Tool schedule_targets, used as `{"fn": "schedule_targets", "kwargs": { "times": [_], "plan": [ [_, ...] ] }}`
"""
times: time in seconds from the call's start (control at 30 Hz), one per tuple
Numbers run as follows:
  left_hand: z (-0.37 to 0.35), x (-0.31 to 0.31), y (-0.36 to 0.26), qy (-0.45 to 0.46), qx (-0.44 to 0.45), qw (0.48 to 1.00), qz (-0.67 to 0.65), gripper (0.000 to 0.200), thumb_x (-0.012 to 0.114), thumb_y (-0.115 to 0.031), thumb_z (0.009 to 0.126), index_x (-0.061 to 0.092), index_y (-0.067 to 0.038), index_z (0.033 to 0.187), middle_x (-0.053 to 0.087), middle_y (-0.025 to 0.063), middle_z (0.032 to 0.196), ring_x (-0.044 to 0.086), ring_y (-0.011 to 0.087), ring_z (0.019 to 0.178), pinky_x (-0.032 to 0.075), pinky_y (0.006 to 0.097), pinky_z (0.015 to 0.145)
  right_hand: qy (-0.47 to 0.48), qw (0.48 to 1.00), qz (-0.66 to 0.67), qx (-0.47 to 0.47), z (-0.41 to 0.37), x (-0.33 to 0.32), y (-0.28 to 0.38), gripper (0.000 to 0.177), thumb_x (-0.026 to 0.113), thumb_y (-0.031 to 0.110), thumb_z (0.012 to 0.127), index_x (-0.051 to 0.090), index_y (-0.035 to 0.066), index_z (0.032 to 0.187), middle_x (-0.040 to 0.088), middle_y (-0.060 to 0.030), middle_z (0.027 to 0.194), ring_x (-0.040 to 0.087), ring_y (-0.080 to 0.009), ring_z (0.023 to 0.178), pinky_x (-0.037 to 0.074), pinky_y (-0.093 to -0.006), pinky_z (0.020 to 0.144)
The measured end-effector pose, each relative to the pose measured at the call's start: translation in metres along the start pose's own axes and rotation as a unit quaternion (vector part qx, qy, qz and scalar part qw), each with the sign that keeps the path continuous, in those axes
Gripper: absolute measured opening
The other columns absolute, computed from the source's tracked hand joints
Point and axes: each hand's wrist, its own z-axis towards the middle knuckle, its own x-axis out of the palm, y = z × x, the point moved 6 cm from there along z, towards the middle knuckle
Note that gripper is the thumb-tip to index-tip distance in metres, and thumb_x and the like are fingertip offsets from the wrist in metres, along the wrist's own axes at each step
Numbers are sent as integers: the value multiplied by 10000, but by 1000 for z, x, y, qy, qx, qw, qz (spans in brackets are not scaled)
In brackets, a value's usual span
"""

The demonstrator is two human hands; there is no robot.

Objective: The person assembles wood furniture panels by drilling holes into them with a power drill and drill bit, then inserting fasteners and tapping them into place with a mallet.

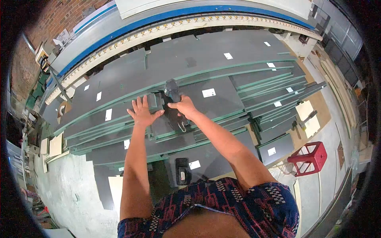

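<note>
My right hand (183, 107) grips a black cordless power tool (172, 90) that looks like a drill; its working end is hard to make out. A wire loop (182, 127) hangs below that hand. To the left, my left hand (143, 113) lies spread, fingers apart, at a small dark block with green edges (155, 102). Both hands are over the middle of stacked dark grey panels (166, 55) with green edges. White labels, one being the label (208, 93) right of the tool, are stuck on the panels.
Behind the stack runs a long machine with a blue stripe (158, 19). A black boxy object (182, 171) lies on a panel close to me. A red plastic stool (309, 158) stands at the right, near a brush (308, 117). Wooden boards (337, 93) lean along the far right.
</note>
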Motion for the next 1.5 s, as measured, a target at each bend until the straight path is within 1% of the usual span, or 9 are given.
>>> {"fn": "schedule_targets", "kwargs": {
  "times": [0.2, 0.3, 0.67, 0.77, 1.07, 1.2, 1.33, 1.4, 1.5],
  "plan": [
    [2, 3, 1, 12, -1, 1000, 14, 1109, 571, -739, 604, 98, -152, 1417, 102, 166, 1456, 35, 365, 1347, 32, 646, 1000, 8, 1000, 9, 13, -4, 0, 4, 416, 733, 192, 706, 505, -23, 980, 582, -99, 864, 566, -184, 722, 446, -299, 482],
    [0, -1, -2, 7, -3, 1000, 0, 1098, 604, -705, 600, 118, -152, 1414, 108, 162, 1457, 34, 359, 1349, 25, 631, 1012, -12, 999, 47, -12, -7, -1, 7, 362, 743, 161, 680, 528, -25, 903, 563, -99, 771, 551, -185, 615, 424, -311, 419],
    [1, -2, -2, -4, -2, 1000, 7, 1095, 584, -732, 600, 137, -146, 1410, 120, 155, 1454, 54, 366, 1344, 65, 657, 992, -23, 999, 44, -9, -1, -4, 1, 375, 740, 147, 677, 522, -42, 915, 564, -92, 759, 551, -178, 612, 422, -300, 413],
    [-1, -10, -6, 3, -15, 1000, 4, 1082, 646, -667, 588, 172, -135, 1402, 143, 143, 1453, 56, 357, 1348, 50, 630, 1017, 0, 998, 57, -28, -15, -4, 16, 395, 736, 157, 679, 522, -29, 955, 582, -90, 762, 557, -171, 620, 419, -285, 412],
    [3, 3, 3, 5, -8, 1000, 6, 1129, 565, -761, 581, 122, -142, 1415, 120, 162, 1455, 44, 363, 1347, 35, 634, 1013, 16, 999, 40, -6, 9, -1, -6, 418, 742, 173, 692, 494, -5, 978, 603, -89, 848, 576, -172, 686, 435, -288, 443],
    [3, 2, 1, -35, -1, 999, 16, 1121, 571, -763, 564, 171, -136, 1402, 172, 155, 1442, 84, 366, 1340, 75, 659, 992, 8, 999, 47, 1, 6, 0, -7, 365, 742, 186, 690, 550, 51, 970, 580, -28, 783, 520, -117, 605, 435, -250, 455],
    [-6, -15, -2, -46, -7, 999, 2, 1069, 617, -717, 566, 240, -130, 1376, 224, 153, 1418, 133, 364, 1328, 105, 664, 984, 15, 999, 51, -2, -10, 0, 11, 425, 769, 188, 665, 524, 28, 974, 586, -60, 795, 554, -152, 631, 444, -265, 465],
    [-8, -10, 3, -100, -1, 995, -29, 1050, 639, -698, 552, 282, -117, 1350, 250, 150, 1389, 149, 374, 1316, 101, 663, 981, -4, 998, 69, -5, 0, -2, 6, 416, 772, 191, 668, 499, 32, 940, 550, -61, 684, 527, -159, 506, 424, -284, 405],
    [-9, -9, 7, -72, -4, 997, -38, 1077, 626, -700, 571, 226, -110, 1379, 237, 155, 1396, 116, 380, 1324, 77, 658, 991, -1, 998, 57, 41, 4, -8, 1, 370, 747, 159, 698, 502, 11, 933, 556, -83, 713, 525, -191, 496, 425, -315, 404]
  ]
}}
